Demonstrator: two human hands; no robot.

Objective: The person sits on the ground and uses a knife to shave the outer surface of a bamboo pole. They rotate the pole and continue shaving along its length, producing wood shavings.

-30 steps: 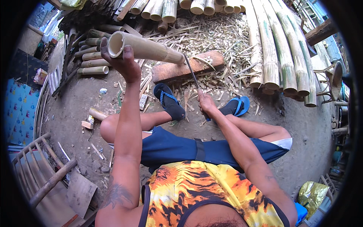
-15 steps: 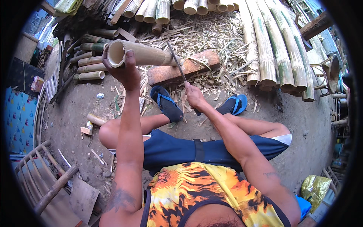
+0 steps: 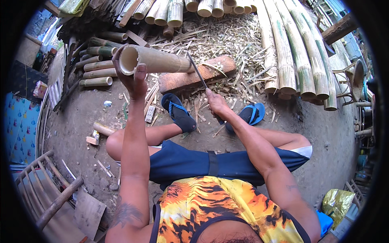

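Note:
A pale, hollow bamboo tube [image 3: 162, 60] is gripped near its open end by my left hand [image 3: 135, 83], the thumb against the rim. Its far end lies over a reddish-brown wooden block [image 3: 178, 81] on the ground. My right hand [image 3: 217, 104] is wrapped round the handle of a long, narrow knife [image 3: 197, 71]. The blade slants up and left, its upper part beside the tube's far end; whether it touches the tube I cannot tell.
Bamboo shavings [image 3: 243, 48] cover the ground around the block. Long bamboo poles [image 3: 298, 60] lie at the right, and shorter bamboo pieces [image 3: 97, 73] are stacked at the left. More bamboo tubes [image 3: 175, 14] lie at the far side. A wooden slatted frame [image 3: 60, 202] stands near left.
My right hand and the knife have moved down and to the right. My left hand and the tube's open end have shifted slightly to the right.

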